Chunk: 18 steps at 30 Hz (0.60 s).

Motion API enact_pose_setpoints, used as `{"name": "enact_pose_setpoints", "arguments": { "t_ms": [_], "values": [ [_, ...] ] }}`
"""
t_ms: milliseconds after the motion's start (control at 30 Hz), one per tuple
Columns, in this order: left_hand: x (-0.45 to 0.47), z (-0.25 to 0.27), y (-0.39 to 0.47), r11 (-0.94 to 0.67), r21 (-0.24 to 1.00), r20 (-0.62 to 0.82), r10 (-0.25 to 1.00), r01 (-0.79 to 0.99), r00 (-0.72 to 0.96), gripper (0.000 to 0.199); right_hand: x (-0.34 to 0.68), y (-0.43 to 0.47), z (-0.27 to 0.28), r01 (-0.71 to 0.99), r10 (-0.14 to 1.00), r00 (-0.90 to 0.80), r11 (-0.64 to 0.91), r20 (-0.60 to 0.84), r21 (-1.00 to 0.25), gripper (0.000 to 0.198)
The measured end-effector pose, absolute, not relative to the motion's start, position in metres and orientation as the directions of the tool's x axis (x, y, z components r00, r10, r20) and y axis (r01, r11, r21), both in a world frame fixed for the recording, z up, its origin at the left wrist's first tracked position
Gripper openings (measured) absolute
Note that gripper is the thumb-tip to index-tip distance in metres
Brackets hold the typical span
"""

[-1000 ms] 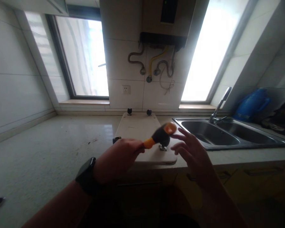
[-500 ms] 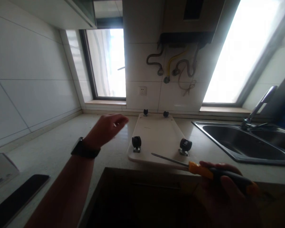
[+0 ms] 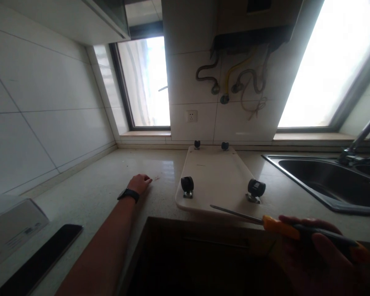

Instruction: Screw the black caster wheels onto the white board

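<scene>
My right hand (image 3: pixel 320 246) is closed around the orange and black handle of a screwdriver (image 3: pixel 237 213). Its shaft points left, over the front edge of a white board (image 3: pixel 216 172) that lies on the counter. Black caster wheels stand up at the board's corners, among them the front left caster (image 3: pixel 187 186) and the front right caster (image 3: pixel 255 189). Left of the board, my left hand (image 3: pixel 139 183) rests low at the countertop, fingers curled together beside some small brownish bits (image 3: pixel 157 178). Whatever its fingertips may hold is too small to make out.
A phone (image 3: pixel 43 259) and a pale box (image 3: pixel 15 230) lie at the left on the counter (image 3: pixel 95 181). On the right is a steel sink (image 3: pixel 314 181) with a faucet. Below the board's front edge gapes a dark opening (image 3: pixel 197 263). Hoses hang on the wall behind.
My left hand has come down from above the counter to its surface, near the small bits. The right hand keeps its grip on the screwdriver. The whole view has shifted slightly.
</scene>
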State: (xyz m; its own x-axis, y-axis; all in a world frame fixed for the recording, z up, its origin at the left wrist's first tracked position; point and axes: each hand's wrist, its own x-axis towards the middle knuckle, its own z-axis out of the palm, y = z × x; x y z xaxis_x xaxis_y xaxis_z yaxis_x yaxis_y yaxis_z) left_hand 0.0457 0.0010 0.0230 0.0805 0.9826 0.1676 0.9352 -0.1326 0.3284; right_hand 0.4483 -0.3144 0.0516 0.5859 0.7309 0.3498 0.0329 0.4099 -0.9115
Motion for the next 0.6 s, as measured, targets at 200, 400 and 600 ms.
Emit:
{"name": "enact_pose_setpoints", "arguments": {
  "t_ms": [200, 400, 600],
  "values": [
    [0.055, 0.014, 0.000, -0.096, 0.386, 0.168, 0.985, 0.917, 0.032, 0.026, 0.436, -0.317, 0.071, -0.309, 0.689, 0.723, 0.383, 0.047, -0.870, 0.019],
    [0.066, 0.028, -0.009, -0.122, 0.668, 0.195, 0.981, 0.734, -0.014, 0.015, 0.437, -0.320, 0.068, -0.335, 0.704, 0.706, 0.421, 0.071, -0.843, 0.032],
    [0.110, 0.078, -0.026, -0.235, 0.945, 0.228, 0.972, 0.227, 0.058, 0.038, 0.440, -0.321, 0.070, -0.400, 0.724, 0.688, 0.437, 0.051, -0.805, 0.039]
  ]
}}
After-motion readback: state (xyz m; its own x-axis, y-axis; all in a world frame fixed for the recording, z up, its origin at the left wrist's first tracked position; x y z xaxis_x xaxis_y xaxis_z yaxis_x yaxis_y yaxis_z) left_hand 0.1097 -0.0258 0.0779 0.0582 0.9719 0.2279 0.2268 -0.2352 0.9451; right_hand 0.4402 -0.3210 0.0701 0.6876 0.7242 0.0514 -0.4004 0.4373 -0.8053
